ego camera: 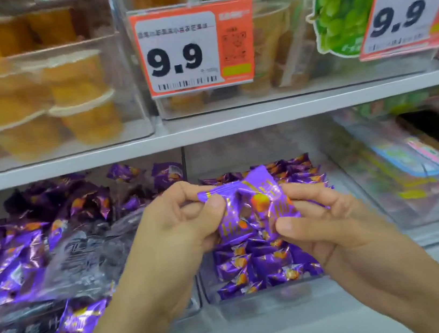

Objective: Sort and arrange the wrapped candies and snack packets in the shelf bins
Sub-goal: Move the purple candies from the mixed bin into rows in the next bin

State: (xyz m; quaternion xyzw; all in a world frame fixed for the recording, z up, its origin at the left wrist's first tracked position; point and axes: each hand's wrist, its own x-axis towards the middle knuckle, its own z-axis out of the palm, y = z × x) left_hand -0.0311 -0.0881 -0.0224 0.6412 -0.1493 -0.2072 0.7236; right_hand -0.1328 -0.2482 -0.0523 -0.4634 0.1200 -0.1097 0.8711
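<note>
Both hands hold purple wrapped candies [254, 203] above the middle clear bin [259, 299] on the lower shelf. My left hand [181, 222] pinches the left end of the wrappers with thumb and curled fingers. My right hand [330, 221] grips them from the right, thumb on the front. More of the same purple candies [257, 265] lie in neat rows inside that bin. To the left, a clear plastic bag [84, 258] lies over a loose heap of purple candies [26, 244] in the left bin.
The upper shelf [262, 116] carries clear bins of orange jelly cups [74, 102] and two orange 9.9 price tags [196, 48]. A green grape-print packet [339, 5] stands at top right. Colourful flat packets [410, 165] fill the lower right bin.
</note>
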